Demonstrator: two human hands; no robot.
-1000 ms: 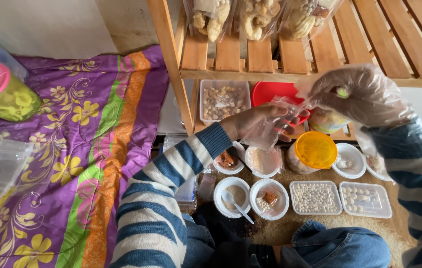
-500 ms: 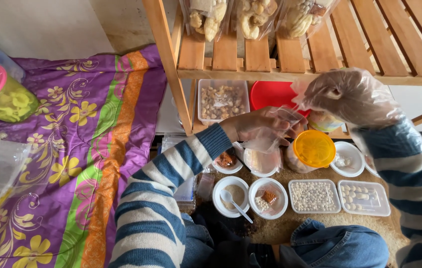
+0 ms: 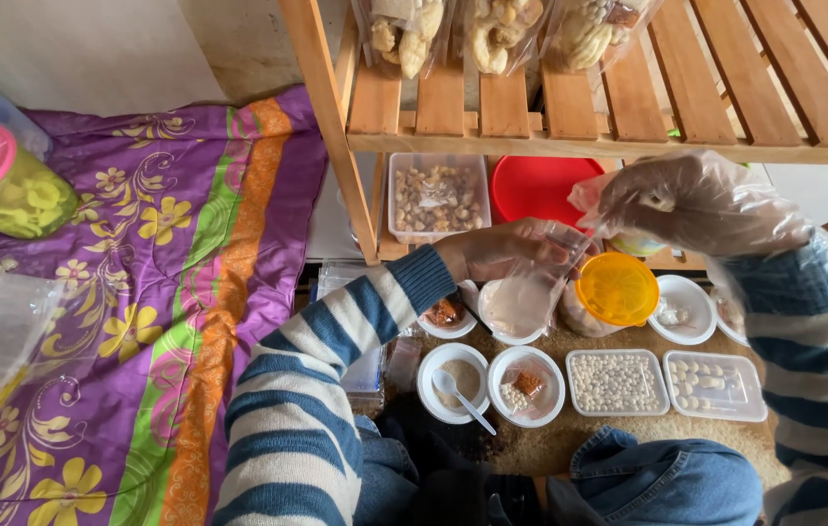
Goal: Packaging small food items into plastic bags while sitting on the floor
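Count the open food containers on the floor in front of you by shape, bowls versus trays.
Round white bowls: 5 in clear view; a sixth may peek at the right, partly hidden
Rectangular clear trays: 2
Total: 7

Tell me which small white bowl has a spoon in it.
The front-left white bowl, holding pale powder; a white spoon rests inside, handle angled over its rim. The others hold none.

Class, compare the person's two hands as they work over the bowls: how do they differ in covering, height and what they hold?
The right hand wears a loose clear plastic glove; the left hand looks bare. The right hand is raised higher, by the shelf edge; the left hand sits lower. The left hand holds a small clear bag; the right hand pinches at its top. Both sleeves are blue-and-white striped.
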